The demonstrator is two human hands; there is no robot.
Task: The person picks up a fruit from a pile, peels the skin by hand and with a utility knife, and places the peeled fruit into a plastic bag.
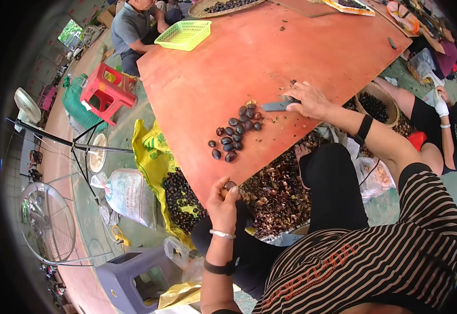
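Observation:
My left hand (221, 209) is at the near edge of the red-orange table (202, 94), its fingers closed around a dark brown nut (230, 185). Over the right part of the tabletop, my right hand (310, 102) grips a knife (275, 107); the grey blade points left and the handle is mostly covered by the fingers. Between the two hands lies a loose group of shiny dark nuts (227, 140). Small bits of shell are scattered around the blade.
Below the table edge is a heap of brown shells (275, 199). More dark nuts (181, 193) lie on a yellow sack (147, 141) at left. A yellow-green basket (184, 35), red stool (108, 94), fan (48, 222) and basket of nuts (393, 107) stand around. Other people sit nearby.

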